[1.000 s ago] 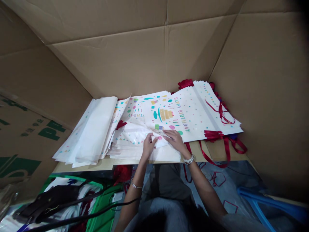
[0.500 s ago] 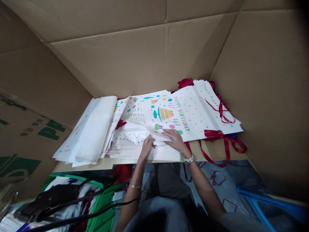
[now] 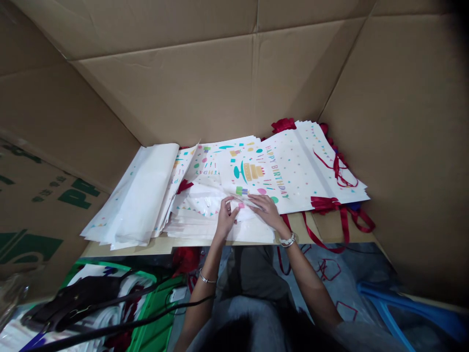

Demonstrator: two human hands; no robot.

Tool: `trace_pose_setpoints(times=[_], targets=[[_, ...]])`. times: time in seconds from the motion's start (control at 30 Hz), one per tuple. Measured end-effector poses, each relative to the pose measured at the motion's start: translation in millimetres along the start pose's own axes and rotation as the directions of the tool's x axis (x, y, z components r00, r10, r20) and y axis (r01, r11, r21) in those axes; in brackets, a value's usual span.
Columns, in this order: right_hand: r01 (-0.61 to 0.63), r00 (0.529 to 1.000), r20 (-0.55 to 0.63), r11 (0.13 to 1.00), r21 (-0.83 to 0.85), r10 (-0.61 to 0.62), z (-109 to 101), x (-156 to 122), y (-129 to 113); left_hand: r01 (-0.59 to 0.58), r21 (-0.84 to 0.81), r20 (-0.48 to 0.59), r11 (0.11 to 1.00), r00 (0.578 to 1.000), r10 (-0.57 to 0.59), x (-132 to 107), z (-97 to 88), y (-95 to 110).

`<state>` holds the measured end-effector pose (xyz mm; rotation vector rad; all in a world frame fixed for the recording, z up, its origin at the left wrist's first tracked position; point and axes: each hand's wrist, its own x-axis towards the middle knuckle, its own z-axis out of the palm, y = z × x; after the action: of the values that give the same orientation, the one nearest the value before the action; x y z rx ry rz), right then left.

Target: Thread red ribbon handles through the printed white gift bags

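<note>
My left hand (image 3: 226, 217) and my right hand (image 3: 266, 211) rest close together on the near edge of a glossy white birthday gift bag (image 3: 249, 176), printed with a cake and confetti. Both hands grip a fold in its lower edge, and the fold runs between them. The bag lies on a fanned stack of similar bags (image 3: 296, 168) with "HAPPY BIRTHDAY" lettering and dark red ribbon handles (image 3: 330, 204). A pile of plain white folded bags (image 3: 137, 195) lies left of my left hand. Lower bag layers are partly hidden under my hands.
A wooden board (image 3: 157, 248) carries the stacks, with large cardboard panels (image 3: 176, 93) rising behind and beside them. Below its near edge are my lap, a green bag (image 3: 150, 313), a black strap (image 3: 73, 305) and a blue plastic object (image 3: 403, 308).
My left hand has moved slightly up and right, back onto the fold of the bag. My right hand stays nearly in place. The view has shifted very slightly.
</note>
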<state>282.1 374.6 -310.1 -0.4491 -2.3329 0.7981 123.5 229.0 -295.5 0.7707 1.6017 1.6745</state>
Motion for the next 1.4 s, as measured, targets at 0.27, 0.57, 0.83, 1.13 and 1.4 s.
trace_pose_setpoints(times=[0.27,0.57,0.83,1.13,1.4], targets=[[-0.017,1.000,0.001,1.000,0.001,0.017,-1.1,0.8,-2.3,-0.011,0.147,-0.081,0.989,0.996,0.023,-1.7,5.4,0.5],[0.020,0.998,0.066,0.996,-0.089,-0.015,-6.2,1.0,-9.9,0.022,0.041,0.048,0.999,0.999,-0.024,2.8,-5.4,0.6],[0.001,1.000,0.020,1.000,-0.020,-0.001,-1.9,1.2,-3.5,0.067,-0.032,0.116,0.997,0.991,-0.063,-1.6,-13.1,6.7],[-0.021,1.000,-0.010,1.000,0.012,0.021,-1.4,1.4,-3.6,-0.020,0.019,0.048,1.000,0.999,0.019,-1.3,-6.4,8.9],[-0.022,1.000,-0.013,0.999,0.025,0.022,0.4,0.2,-2.3,-0.021,0.004,-0.044,1.000,0.999,0.021,0.9,0.7,2.8]])
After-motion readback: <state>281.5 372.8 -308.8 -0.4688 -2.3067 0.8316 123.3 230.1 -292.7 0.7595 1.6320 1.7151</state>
